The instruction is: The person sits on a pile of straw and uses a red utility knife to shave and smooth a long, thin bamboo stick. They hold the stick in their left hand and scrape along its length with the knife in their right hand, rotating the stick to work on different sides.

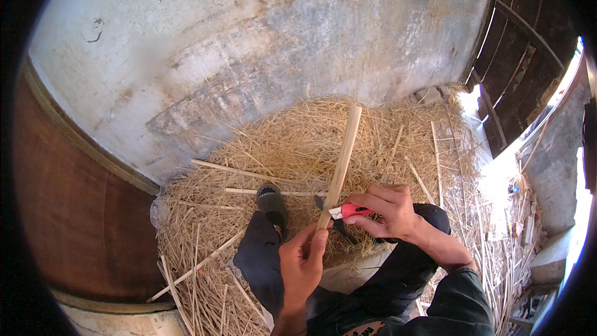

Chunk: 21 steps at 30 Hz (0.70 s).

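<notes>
My left hand (pixel 303 263) is closed around the lower end of a pale, flat wooden strip (pixel 343 160), which slants up and away over the straw. In my right hand (pixel 390 213) is a red utility knife (pixel 359 210), gripped between thumb and fingers. Its metal end meets the strip's right edge, just above my left fingers. How far the blade sticks out cannot be made out. Both hands are held above my lap, between my knees.
Straw (pixel 298 130) covers the floor, with loose thin wooden strips (pixel 205 264) scattered on it. A stained wall (pixel 261 43) rises ahead, a brown panel (pixel 93 193) stands left, and a dark plank door (pixel 522 43) is at right. My shoe (pixel 271 201) rests on the straw.
</notes>
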Tool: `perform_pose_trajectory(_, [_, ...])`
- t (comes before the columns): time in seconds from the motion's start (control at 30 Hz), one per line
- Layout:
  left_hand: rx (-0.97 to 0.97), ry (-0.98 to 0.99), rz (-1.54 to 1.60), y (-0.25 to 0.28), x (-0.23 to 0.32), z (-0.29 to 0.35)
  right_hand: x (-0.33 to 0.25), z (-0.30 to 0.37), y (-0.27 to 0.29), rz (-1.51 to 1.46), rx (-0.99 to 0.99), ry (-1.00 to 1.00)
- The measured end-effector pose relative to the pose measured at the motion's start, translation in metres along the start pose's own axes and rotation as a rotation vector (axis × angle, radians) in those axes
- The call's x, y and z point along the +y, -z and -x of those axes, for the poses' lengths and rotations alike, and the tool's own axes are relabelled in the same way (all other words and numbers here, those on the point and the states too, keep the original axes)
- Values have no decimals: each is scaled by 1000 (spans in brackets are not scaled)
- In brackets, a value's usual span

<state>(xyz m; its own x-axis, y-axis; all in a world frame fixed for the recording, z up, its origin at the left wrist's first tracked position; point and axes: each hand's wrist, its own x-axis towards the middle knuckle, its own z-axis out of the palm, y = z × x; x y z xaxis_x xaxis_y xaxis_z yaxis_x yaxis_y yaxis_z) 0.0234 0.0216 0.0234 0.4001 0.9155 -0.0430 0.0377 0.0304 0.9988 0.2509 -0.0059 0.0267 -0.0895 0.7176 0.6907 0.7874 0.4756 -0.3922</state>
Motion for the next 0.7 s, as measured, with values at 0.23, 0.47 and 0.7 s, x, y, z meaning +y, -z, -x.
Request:
perform_pose_trajectory(0.23, [66, -89, -90, -9, -4, 0, -7, 0, 1, 98, -9, -5])
perform_pose_trajectory(0.47, [88, -106, -87, -14, -2, -1, -9, 3, -2, 165, -2, -46])
perform_pose_trajectory(0.7, [53, -53, -32, -11, -7, 0, -11, 2, 0, 216, 0, -55])
